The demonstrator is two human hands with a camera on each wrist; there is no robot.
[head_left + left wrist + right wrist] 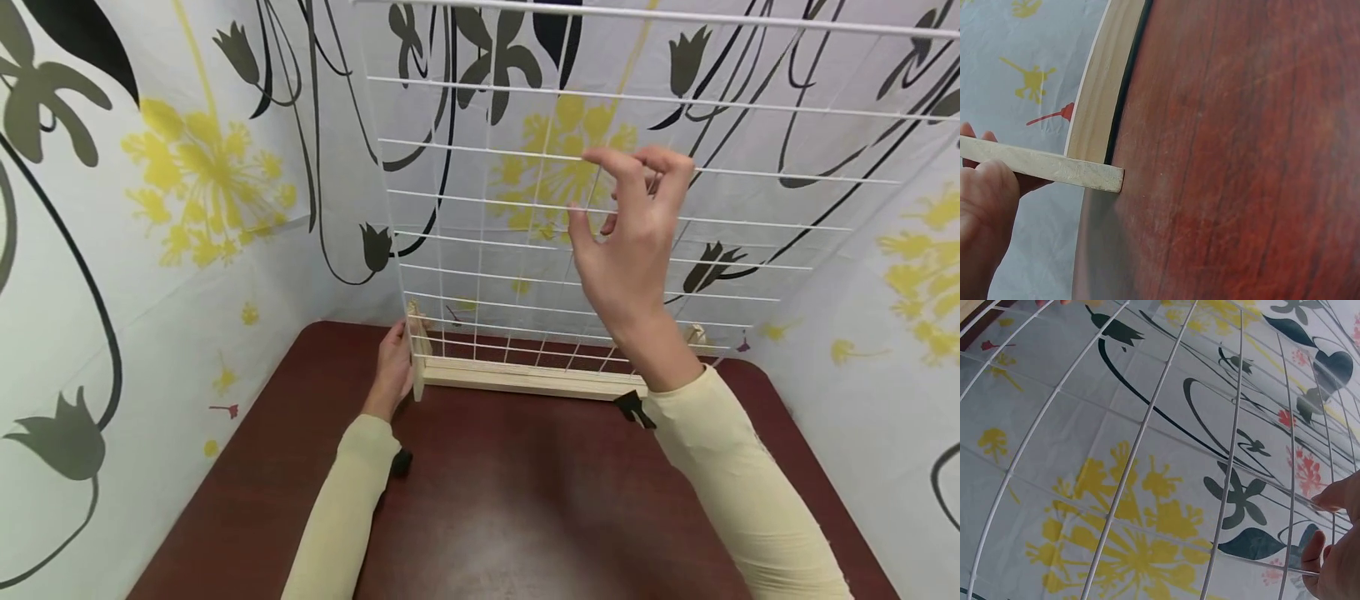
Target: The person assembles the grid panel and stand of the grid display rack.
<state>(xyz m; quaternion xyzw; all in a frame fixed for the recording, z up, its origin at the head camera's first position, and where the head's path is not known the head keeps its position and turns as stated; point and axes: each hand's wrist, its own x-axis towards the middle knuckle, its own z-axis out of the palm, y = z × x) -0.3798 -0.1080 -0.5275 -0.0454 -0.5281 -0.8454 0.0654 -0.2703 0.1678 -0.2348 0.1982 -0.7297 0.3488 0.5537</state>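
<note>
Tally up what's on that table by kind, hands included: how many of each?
White wire grid panel: 1
Wooden base frame holding the grid upright: 1
Hands: 2, the left hand gripping the frame's left end piece, the right hand at the grid wires
Small black pieces on the table: 2, one by each sleeve
Total: 6

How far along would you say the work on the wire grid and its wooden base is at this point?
Done: the white wire grid stands upright in the wooden base on the table. In hand: the left hand grips the base's end piece; the right hand is raised at the wires. What remains cannot be told.
</note>
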